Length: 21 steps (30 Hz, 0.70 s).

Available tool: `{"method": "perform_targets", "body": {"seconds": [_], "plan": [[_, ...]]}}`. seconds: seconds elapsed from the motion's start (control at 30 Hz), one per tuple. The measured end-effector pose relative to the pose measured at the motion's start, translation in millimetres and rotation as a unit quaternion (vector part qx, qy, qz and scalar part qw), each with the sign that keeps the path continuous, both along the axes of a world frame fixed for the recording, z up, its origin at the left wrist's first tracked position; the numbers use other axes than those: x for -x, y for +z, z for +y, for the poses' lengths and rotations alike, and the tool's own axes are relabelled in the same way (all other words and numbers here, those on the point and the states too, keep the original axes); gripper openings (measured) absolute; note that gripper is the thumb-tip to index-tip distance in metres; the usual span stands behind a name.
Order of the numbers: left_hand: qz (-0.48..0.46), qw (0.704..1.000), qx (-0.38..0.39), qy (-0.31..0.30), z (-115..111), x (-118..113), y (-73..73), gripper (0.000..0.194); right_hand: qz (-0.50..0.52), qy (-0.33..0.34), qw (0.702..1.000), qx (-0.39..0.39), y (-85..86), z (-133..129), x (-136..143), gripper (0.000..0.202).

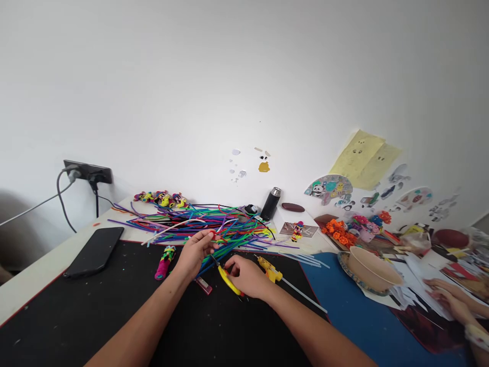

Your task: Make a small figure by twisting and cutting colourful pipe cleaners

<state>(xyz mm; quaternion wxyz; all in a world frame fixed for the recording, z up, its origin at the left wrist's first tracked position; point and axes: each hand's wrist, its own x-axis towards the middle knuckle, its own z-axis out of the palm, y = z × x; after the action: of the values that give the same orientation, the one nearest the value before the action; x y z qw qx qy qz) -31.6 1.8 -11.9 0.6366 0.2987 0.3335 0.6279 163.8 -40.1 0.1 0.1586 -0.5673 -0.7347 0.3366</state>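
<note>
My left hand [196, 250] pinches a small piece of red pipe cleaner [214, 233] between thumb and fingers. In my right hand [246, 275] is a pair of yellow-handled pliers [228, 279], its dark jaws pointing up toward the left fingertips. Beyond both hands spreads a loose heap of coloured pipe cleaners [179, 224]. Left of my left hand lies a pink, green and yellow pipe-cleaner figure [165, 262]. A small dark red box [204, 285] rests between my forearms. Just right of my right hand is a yellow glue gun [269, 270] with a long translucent glue stick.
A black phone [93, 252] lies at left; finished figures [162, 199] sit by the wall. At the back stand a black thermos [271, 204] and a white box [296, 219]. A beige bowl [372, 270] is at right, near another person's hands [453, 300] on papers.
</note>
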Motion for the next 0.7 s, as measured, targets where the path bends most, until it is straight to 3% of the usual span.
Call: {"method": "perform_targets", "body": {"seconds": [0.13,0.3,0.47,0.7], "plan": [[-0.01,1.0,0.0,-0.001,0,0,-1.2,0.048,0.176,-0.08,0.96,0.204,-5.8,0,-3,0.04],[-0.022,0.999,0.001,0.023,3,1,-4.6,0.048,0.292,-0.021,0.914,0.282,-20.6,-10,-8,0.061],[-0.038,0.999,-0.002,0.034,7,2,-7.3,0.047,0.373,-0.011,0.89,0.264,-29.3,-23,-8,0.058],[-0.044,0.999,-0.012,0.03,8,0,-9.8,0.044,0.453,-0.024,0.865,0.214,-20.9,-29,-10,0.069]]}}
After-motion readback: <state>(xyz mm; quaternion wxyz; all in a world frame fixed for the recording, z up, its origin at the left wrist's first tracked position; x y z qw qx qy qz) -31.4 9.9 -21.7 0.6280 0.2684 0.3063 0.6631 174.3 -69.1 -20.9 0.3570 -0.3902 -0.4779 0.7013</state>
